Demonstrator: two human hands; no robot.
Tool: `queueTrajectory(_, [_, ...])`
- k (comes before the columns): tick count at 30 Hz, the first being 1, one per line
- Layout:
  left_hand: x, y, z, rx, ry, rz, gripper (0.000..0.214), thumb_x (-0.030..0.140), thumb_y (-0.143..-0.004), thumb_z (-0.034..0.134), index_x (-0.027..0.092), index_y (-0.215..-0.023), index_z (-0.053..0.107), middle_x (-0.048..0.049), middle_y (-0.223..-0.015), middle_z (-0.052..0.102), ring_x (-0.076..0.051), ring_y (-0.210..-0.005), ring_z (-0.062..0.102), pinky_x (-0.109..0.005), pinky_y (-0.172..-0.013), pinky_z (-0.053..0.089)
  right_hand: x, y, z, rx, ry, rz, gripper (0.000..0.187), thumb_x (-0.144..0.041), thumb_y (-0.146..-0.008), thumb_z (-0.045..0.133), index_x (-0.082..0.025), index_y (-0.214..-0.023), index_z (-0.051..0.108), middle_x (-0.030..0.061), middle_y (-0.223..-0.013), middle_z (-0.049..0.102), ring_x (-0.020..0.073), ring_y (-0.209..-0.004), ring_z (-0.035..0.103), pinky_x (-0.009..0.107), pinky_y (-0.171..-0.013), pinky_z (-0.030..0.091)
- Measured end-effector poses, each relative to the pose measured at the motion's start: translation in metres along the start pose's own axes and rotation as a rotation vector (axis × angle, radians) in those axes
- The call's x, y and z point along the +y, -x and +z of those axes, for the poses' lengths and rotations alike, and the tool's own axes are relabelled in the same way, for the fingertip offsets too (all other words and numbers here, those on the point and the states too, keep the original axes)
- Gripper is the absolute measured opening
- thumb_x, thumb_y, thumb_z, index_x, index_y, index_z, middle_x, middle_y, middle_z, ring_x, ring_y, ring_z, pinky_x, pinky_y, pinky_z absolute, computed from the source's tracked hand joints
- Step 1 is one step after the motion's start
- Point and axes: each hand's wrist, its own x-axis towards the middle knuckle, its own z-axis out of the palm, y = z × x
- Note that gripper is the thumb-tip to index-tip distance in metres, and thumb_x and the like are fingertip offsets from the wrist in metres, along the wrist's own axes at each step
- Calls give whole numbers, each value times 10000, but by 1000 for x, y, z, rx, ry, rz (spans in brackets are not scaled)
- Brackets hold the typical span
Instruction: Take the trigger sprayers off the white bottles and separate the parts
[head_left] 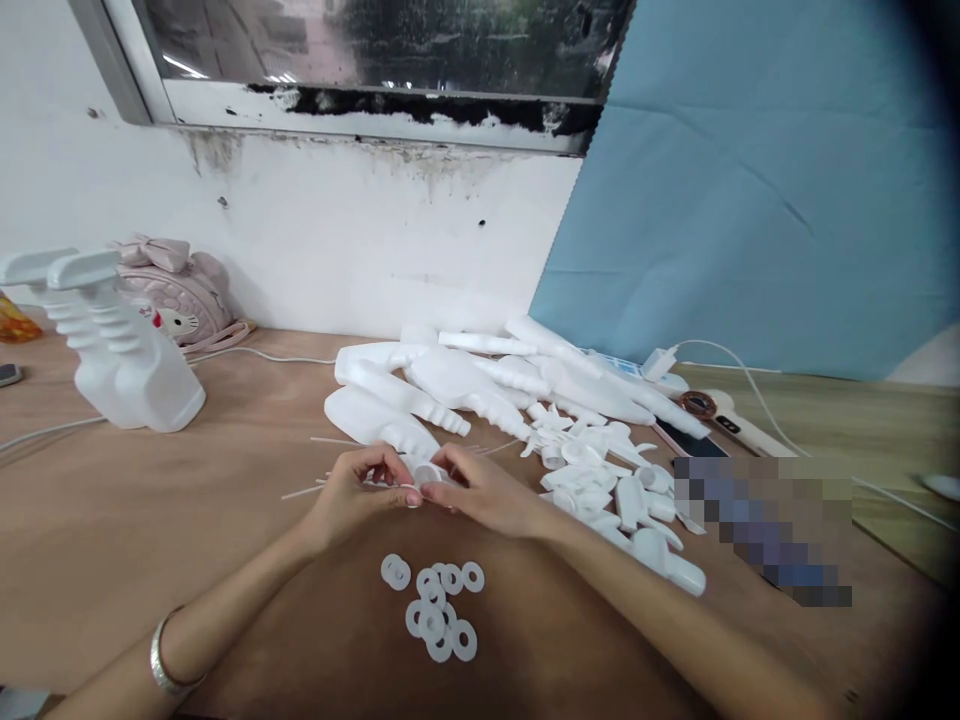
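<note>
My left hand point(371, 485) and my right hand point(484, 490) meet above the middle of the table, fingertips almost touching. Between the right fingers is a white plastic spray-bottle head point(426, 472), its round collar facing me and partly hidden by the fingers. The left thumb and forefinger pinch a thin white piece at the collar, apparently a ring washer point(411, 491). Several loose white washers point(431, 622) lie on the table below my hands, some overlapping. Thin white tubes point(302, 492) stick out on the table behind the left hand.
White spray bottles point(465, 385) are heaped behind my hands, and two stand upright point(139, 350) at left. Spray-head parts point(600, 480) are piled at right. Beyond lie a phone point(694, 440), a small fan point(724, 415) and cables. A pink bag point(180, 300) sits by the wall.
</note>
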Motion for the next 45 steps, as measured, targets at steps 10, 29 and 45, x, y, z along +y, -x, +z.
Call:
queueTrajectory(10, [-20,4,1,81,32,27,258,351,-659,701,151,-620,543,16,-600,501,-111,-603,401,-230,-563,306,9,-3,56,73,-244,-25,363,-519,-866,386,-201,-1031,439,-36,-677,487,124,-614,465,263,-615,354])
queueTrajectory(29, [-21,7,8,63,-19,58,218,325,-689,649,163,-648,509,26,-645,446,-111,-622,374,-226,-577,301,12,1,68,22,-287,-183,286,-436,-880,421,-193,-1017,481,-2,-778,506,148,-750,480,282,-700,383])
queueTrajectory(45, [-13,11,-8,-115,-773,563,226,388,-758,600,192,-865,569,-42,-897,592,-182,-829,459,-320,-746,335,21,-11,57,-266,-570,29,322,-500,-810,472,-200,-917,522,-21,-676,477,83,-500,434,194,-400,304])
